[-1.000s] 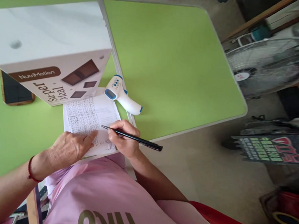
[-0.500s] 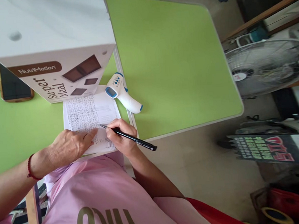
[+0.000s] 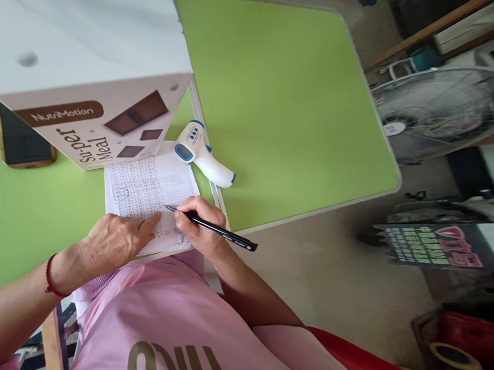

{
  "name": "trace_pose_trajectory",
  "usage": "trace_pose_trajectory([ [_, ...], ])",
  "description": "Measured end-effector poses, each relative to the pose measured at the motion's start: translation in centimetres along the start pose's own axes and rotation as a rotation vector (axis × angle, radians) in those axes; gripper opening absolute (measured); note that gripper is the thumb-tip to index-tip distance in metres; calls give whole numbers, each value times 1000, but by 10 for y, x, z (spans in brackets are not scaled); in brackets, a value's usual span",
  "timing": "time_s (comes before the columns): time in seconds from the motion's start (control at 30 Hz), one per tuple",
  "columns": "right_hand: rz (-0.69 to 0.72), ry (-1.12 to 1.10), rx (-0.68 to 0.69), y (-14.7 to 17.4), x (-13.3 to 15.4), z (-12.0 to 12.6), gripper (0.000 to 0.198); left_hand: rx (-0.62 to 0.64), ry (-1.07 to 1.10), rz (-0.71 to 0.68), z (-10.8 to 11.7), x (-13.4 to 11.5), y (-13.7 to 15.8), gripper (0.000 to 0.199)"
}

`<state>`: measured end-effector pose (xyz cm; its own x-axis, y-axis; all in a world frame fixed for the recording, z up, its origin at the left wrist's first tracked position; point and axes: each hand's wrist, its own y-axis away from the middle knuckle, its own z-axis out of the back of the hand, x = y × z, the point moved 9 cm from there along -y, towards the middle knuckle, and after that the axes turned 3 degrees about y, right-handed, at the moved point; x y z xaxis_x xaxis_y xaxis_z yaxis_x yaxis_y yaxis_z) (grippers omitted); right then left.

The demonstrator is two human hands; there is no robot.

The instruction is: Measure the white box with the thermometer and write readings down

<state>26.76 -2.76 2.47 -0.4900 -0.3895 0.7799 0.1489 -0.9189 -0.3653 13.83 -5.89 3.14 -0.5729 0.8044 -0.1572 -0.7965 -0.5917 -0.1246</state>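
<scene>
Right hand (image 3: 202, 227) grips pen (image 3: 210, 227), tip on sheet (image 3: 150, 184); left hand (image 3: 113, 241) lies flat on sheet, steadying it; thermometer (image 3: 202, 153) just beside sheet

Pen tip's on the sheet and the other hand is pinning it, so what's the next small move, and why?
Probably carry on the written line by easing the pen a little along the paper. The right hand holds the pen with its tip on the sheet beside dense handwriting, and the left hand presses the paper flat on the green table.
</scene>
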Motion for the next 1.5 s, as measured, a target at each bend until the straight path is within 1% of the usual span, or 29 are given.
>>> trace_pose_trajectory([
  [0.1,7,11,2,-1,1,0,15,-9,0,0,1,0,0,29],
  [0.27,19,22,-9,0,0,0,14,2,14,0,1,-1,-2,25],
  [0.33,-2,17,-66,3,-4,6,13,17,26,15,0,0,-2,31],
  [0.4,-33,33,-135,6,-7,15,8,65,42,37,-4,1,-2,40],
  [0.47,-42,61,-142,7,-7,21,9,115,60,53,-9,2,-2,43],
  [0.53,13,78,-58,4,-2,22,14,136,74,58,-11,2,-2,41],
  [0.6,144,95,68,1,9,18,16,115,71,55,-10,2,-1,41],
  [0.67,265,153,211,2,15,10,30,76,48,49,-8,1,-1,41],
  [0.73,305,231,326,6,13,0,47,45,17,53,-7,0,0,43],
  [0.77,296,263,357,8,10,-3,50,39,3,60,-7,0,0,44],
  [0.83,276,291,369,11,6,-7,53,37,-13,80,-8,1,-1,46],
  [0.9,262,283,344,11,5,-7,52,38,-2,105,-9,3,-1,45],
  [0.97,273,279,329,9,7,-5,50,32,42,114,-8,7,-2,40],
  [1.03,310,337,331,4,9,-3,48,-23,131,102,-1,13,-2,36],
  [1.07,333,389,338,0,9,-4,47,-102,190,103,9,19,0,36],
  [1.1,359,450,349,-4,9,-5,46,-209,240,144,21,29,3,39],
  [1.13,384,510,363,-9,8,-7,45,-355,269,231,36,44,9,41],
  [1.17,410,562,380,-13,6,-10,45,-519,274,362,52,63,19,41],
  [1.23,462,644,408,-21,3,-16,44,-795,231,676,74,98,48,40],
  [1.27,483,678,419,-24,2,-19,44,-857,239,773,77,111,57,44],
  [1.3,496,707,428,-26,1,-22,44,-883,272,804,78,121,59,52],
  [1.4,513,736,439,-30,-1,-26,43,-792,448,727,64,143,45,75],
  [1.43,511,723,420,-32,0,-25,43,-742,521,712,55,149,39,79],
  [1.5,470,698,312,-38,-2,-13,40,-659,636,724,37,160,32,74],
])
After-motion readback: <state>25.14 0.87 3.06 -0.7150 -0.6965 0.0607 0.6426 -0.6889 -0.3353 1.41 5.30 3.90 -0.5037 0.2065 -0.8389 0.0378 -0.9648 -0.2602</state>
